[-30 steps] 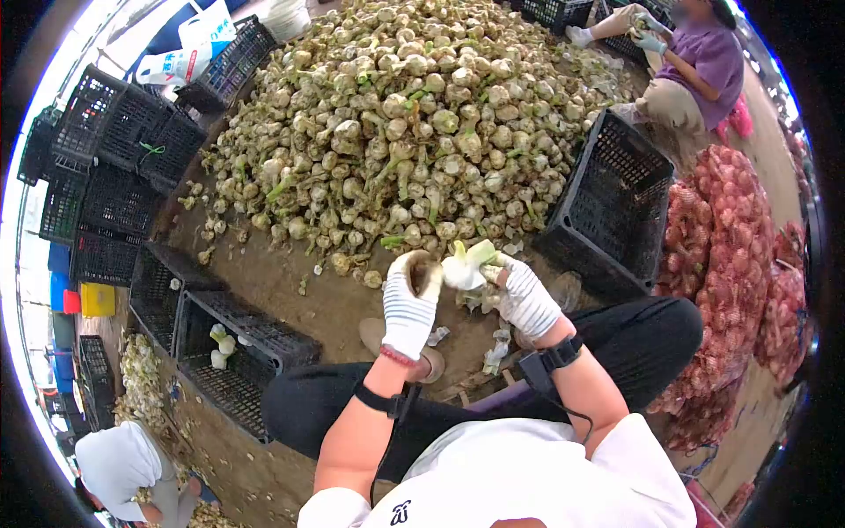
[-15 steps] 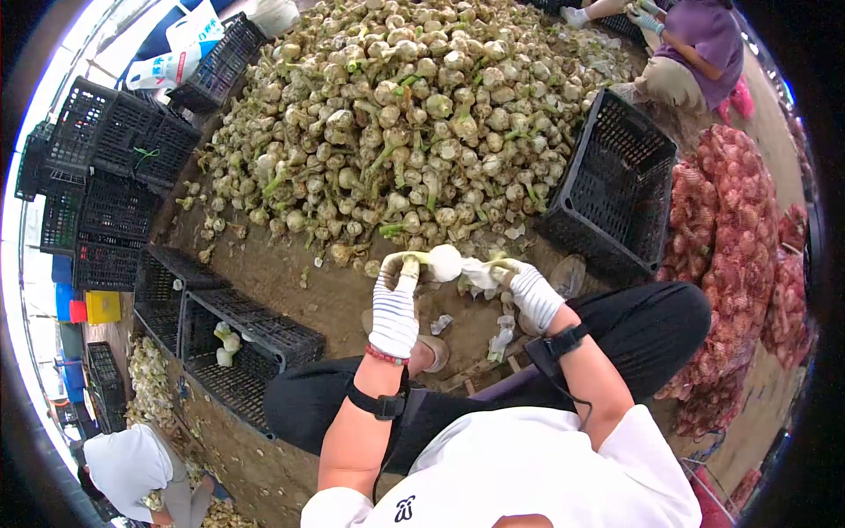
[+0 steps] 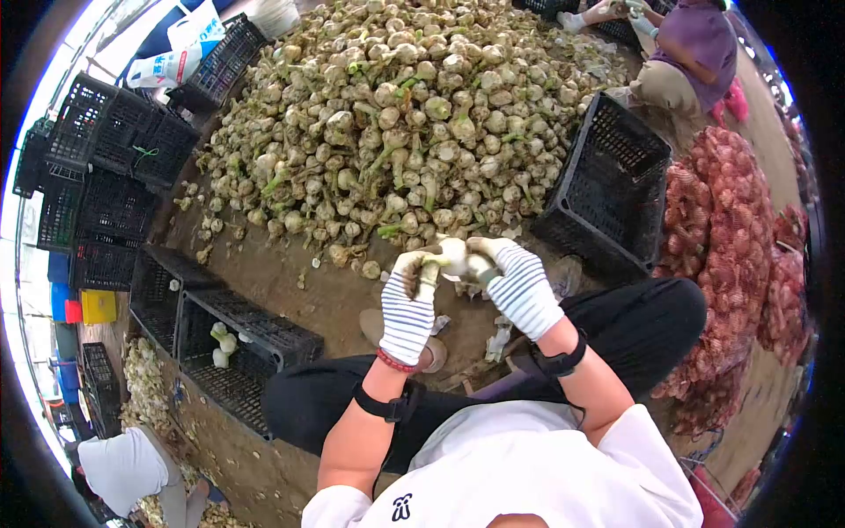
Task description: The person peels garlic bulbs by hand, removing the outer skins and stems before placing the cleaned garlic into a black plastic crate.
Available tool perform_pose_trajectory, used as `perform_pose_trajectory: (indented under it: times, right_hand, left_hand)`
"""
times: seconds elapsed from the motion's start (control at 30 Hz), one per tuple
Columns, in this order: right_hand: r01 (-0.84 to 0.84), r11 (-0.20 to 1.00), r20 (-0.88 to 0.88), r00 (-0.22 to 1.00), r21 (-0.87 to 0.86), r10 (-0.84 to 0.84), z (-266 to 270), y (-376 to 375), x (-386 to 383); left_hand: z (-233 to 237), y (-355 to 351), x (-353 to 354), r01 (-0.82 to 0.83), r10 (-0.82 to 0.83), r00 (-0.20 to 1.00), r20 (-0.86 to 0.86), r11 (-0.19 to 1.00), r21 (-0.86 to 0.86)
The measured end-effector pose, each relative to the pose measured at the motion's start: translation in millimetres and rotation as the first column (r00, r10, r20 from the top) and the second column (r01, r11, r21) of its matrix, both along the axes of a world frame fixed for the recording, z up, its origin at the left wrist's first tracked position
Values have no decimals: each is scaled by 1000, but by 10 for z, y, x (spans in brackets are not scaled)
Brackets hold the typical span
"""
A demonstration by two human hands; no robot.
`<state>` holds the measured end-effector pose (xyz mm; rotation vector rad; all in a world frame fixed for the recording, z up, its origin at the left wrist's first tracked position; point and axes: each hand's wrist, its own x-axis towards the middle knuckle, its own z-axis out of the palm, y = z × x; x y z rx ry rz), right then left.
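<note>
My left hand (image 3: 410, 304), in a striped glove with a soiled palm, is closed on the green stem of a white garlic bulb (image 3: 453, 254). On the bulb's other side is my right hand (image 3: 518, 277), in the same kind of glove, its fingers bent against the bulb and its skin. What exactly the right fingertips pinch is blurred. Just beyond both hands lies a large heap of unpeeled garlic bulbs (image 3: 396, 132). Loose white peel (image 3: 498, 341) lies on the ground below the hands.
An empty black crate (image 3: 612, 180) stands at the right, beside red net sacks (image 3: 735, 264). At the left, a black crate (image 3: 238, 387) holds a few white bulbs, near stacked crates (image 3: 110, 202). One person (image 3: 700, 44) sits at upper right, another (image 3: 123, 471) at lower left.
My right hand has moved left and up against the bulb, and my left hand has shifted slightly right. The strip of white skin that stretched between bulb and right hand no longer shows.
</note>
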<state>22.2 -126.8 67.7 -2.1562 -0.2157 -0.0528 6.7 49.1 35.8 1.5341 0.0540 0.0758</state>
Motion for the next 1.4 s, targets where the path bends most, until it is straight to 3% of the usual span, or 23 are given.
perform_pose_trajectory:
  times: [0.03, 0.1, 0.23, 0.3, 0.37, 0.43, 0.5, 0.57, 0.6, 0.63, 0.7, 0.73, 0.77, 0.83, 0.93, 0.97, 1.03, 1.1, 1.13, 1.17, 1.23, 1.37, 1.4]
  right_hand:
    - [49, 998, -6, 999, -25, -49, -78, 45, 6]
    - [81, 995, -94, 992, -50, -85, -43, 77, 15]
    - [70, 990, -36, 996, -124, -76, -85, 169, -25]
    - [90, 970, 129, 990, -224, -63, -154, 190, -26]
    - [86, 963, 138, 989, -254, -52, -196, 189, 20]
    - [69, 966, 176, 984, -250, -25, -204, 149, 95]
    - [52, 992, 112, 993, -116, -39, -427, 20, 171]
    - [-112, 968, -92, 991, -226, 93, -652, -139, 158]
    - [-191, 922, -130, 979, -337, 155, -798, -237, 141]
    - [-195, 921, -130, 979, -337, 159, -714, -292, 122]
    - [-167, 952, -239, 965, -256, 105, -556, -403, 55]
    - [-66, 990, -141, 989, -127, 48, -422, -392, 69]
    - [79, 997, -265, 962, 15, -73, -266, -349, 81]
    - [75, 944, -325, 945, 321, 35, 107, -157, 93]
    - [-201, 894, -460, 799, 401, 387, 215, -26, 110]
    - [-238, 932, -540, 764, 273, 354, 178, 4, 157]
    - [-220, 931, -363, 875, 291, 320, -104, 86, 95]
    - [-213, 973, -70, 973, 93, 220, -210, 233, -22]
    - [-148, 973, -84, 983, 180, 165, -313, 314, -85]
    - [-185, 926, 43, 977, -329, 211, -358, 364, -97]
    - [-297, 815, -35, 946, -498, 323, -377, 405, -146]
    - [-406, 884, -13, 910, -230, 414, -394, 204, -151]
    - [-491, 810, -135, 870, -320, 474, -445, 95, -131]
  left_hand:
    - [-55, 11, 6, -8, -19, 991, 135, 980, 201]
    - [-105, 12, -37, -21, -42, 979, 201, 953, 303]
    - [-21, -16, -75, -85, -38, 954, 297, 917, 390]
    - [-16, -27, -96, -44, -33, 964, 263, 958, 283]
    - [-60, 30, -99, -5, -41, 976, 212, 978, 210]
    - [36, 111, -83, 84, -82, 995, 58, 996, -24]
    - [141, 181, -61, 67, -66, 998, 12, 991, -112]
    - [-66, 255, -55, -40, -21, 975, -222, 963, -266]
    - [-118, 249, -64, -101, -8, 970, -242, 896, -433]
    - [-91, 243, -53, -104, -4, 970, -242, 895, -433]
    - [-34, 245, -37, -165, 25, 967, -253, 819, -550]
    - [-72, 274, -13, -131, 37, 976, -214, 887, -443]
    - [-88, 287, -7, -135, 41, 976, -215, 886, -443]
    - [-95, 257, 6, -32, 25, 997, -77, 995, -97]
    - [98, 167, 19, -20, -17, 986, -165, 975, -221]
    - [148, 166, 17, -29, -41, 973, -226, 953, -301]
    - [-17, 149, 36, -121, 66, 973, -223, 962, -243]
    - [-56, 116, -39, -172, -9, 893, -450, 917, -359]
    - [-29, 107, -58, -155, -72, 846, -529, 915, -374]
    - [11, 137, -42, -203, -38, 758, -651, 935, -292]
    - [-94, 219, -34, -250, -131, 788, -602, 825, -507]
    - [-377, 358, -16, -101, -212, 888, -407, 776, -623]
    - [-461, 369, 33, -237, -96, 896, -433, 722, -650]
